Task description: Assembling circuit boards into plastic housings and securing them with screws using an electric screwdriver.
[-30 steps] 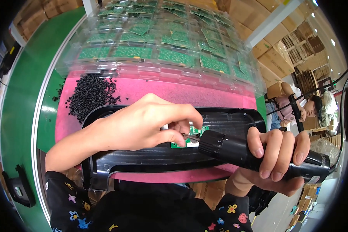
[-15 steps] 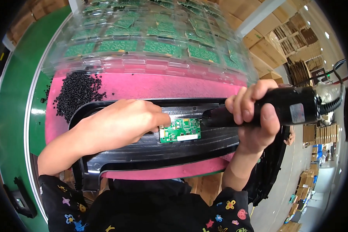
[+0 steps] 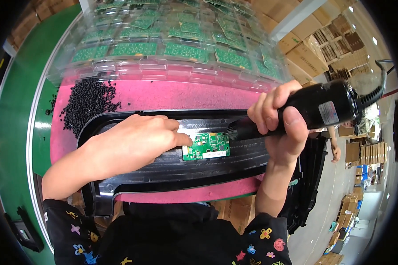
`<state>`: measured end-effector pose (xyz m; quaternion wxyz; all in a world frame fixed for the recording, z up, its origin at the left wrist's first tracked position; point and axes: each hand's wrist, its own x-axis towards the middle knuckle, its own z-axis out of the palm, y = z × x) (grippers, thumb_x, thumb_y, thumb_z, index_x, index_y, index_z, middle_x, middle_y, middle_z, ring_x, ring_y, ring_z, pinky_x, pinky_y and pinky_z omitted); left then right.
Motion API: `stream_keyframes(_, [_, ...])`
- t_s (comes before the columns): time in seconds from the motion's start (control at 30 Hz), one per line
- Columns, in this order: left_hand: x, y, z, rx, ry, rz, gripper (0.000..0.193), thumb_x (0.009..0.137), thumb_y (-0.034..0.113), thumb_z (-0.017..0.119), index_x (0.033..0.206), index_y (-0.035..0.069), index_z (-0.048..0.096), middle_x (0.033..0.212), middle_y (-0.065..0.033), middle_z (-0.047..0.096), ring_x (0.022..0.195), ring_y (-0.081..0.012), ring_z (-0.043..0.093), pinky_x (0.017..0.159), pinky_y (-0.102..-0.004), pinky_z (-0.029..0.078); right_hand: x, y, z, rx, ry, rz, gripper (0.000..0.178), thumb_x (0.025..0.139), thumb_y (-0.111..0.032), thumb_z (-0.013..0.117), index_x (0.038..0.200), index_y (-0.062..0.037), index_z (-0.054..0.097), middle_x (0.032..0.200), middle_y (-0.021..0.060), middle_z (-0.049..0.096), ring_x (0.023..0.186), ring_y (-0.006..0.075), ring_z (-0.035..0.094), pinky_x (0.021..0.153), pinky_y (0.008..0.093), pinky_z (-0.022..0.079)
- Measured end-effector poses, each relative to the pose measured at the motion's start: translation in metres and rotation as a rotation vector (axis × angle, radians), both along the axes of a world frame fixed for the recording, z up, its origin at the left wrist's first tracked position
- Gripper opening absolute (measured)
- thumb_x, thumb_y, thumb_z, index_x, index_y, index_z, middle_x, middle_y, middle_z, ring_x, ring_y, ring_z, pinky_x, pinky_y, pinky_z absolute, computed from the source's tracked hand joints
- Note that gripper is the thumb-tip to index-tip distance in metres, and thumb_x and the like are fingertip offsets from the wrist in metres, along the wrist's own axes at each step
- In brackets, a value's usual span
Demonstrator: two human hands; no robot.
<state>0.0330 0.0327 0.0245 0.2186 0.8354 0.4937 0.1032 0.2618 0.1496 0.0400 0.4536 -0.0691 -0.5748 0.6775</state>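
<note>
A small green circuit board (image 3: 208, 145) lies in a long black plastic housing (image 3: 154, 172). My left hand (image 3: 152, 137) is bent over the housing, its fingers curled and a fingertip pressing the board's left end. In my right hand (image 3: 281, 117) is a black corded electric screwdriver (image 3: 325, 108), with my fingers wrapped round its body. The tool slants down to the left, and its bristly-looking front end sits at the board's right edge. Its very tip is hidden there.
Loose black screws (image 3: 88, 104) are heaped on the pink mat (image 3: 163, 95) at the left. Stacked clear trays (image 3: 154, 66) of green boards stand behind. More black housings (image 3: 307, 190) lie to the right, near another person's hand (image 3: 336, 153). Cardboard boxes (image 3: 305, 59) fill the far right.
My right hand and the screwdriver have shifted slightly left and away from me, bringing the front end closer over the board's edge. My left hand stays at the board. More of the other person's arm shows.
</note>
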Motion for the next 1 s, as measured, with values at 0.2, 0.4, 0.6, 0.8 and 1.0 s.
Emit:
stream_keyframes(0.2, [0.001,-0.004,0.005,-0.028,0.052,0.02,0.044,0.077,0.0,0.06,0.12,0.011,0.066,0.093,-0.0089,0.063,0.093,-0.0307,0.064,0.073,-0.0427,0.053,-0.005,0.0,-0.003,-0.003,0.01,0.002,0.024,0.084,-0.014,0.067,0.096,0.0011,0.052,0.065,0.007,0.051,0.052,0.0139,0.048,0.05,0.0284,0.042])
stream_keyframes(0.4, [0.001,-0.002,0.006,-0.008,0.079,0.003,0.043,0.077,-0.001,0.061,0.119,0.009,0.064,0.092,-0.0093,0.063,0.092,-0.0297,0.065,0.07,-0.0419,0.053,0.006,-0.012,0.002,0.019,-0.014,-0.058,0.032,0.086,-0.032,0.064,0.096,-0.0064,0.049,0.062,-0.0017,0.046,0.049,0.0105,0.041,0.054,0.0284,0.034])
stream_keyframes(0.6, [0.01,0.009,0.002,0.037,-0.557,-0.007,0.028,0.081,0.006,0.072,0.106,0.0,0.062,0.085,-0.012,0.064,0.077,-0.0286,0.066,0.065,-0.0386,0.053,0.006,-0.029,0.008,-0.041,0.361,0.115,0.03,0.093,-0.035,0.059,0.104,-0.0106,0.046,0.072,-0.0021,0.054,0.059,0.0104,0.052,0.062,0.0295,0.04])
stream_keyframes(0.8, [0.009,0.011,-0.002,0.098,-0.59,-0.022,0.027,0.08,0.007,0.074,0.103,-0.001,0.063,0.082,-0.0123,0.067,0.073,-0.0269,0.068,0.063,-0.0358,0.053,0.0,-0.038,0.012,-0.047,0.422,0.114,0.025,0.092,-0.026,0.061,0.1,-0.0089,0.045,0.071,-0.0008,0.052,0.058,0.0096,0.05,0.066,0.029,0.038])
stream_keyframes(1.0, [0.008,0.01,-0.001,0.171,-0.604,-0.025,0.027,0.08,0.005,0.074,0.103,-0.001,0.064,0.081,-0.0132,0.067,0.073,-0.0286,0.068,0.063,-0.0366,0.054,-0.001,-0.045,0.017,-0.012,0.43,0.082,0.025,0.09,-0.023,0.064,0.1,-0.0095,0.046,0.07,-0.0009,0.052,0.058,0.0096,0.05,0.068,0.0294,0.038])
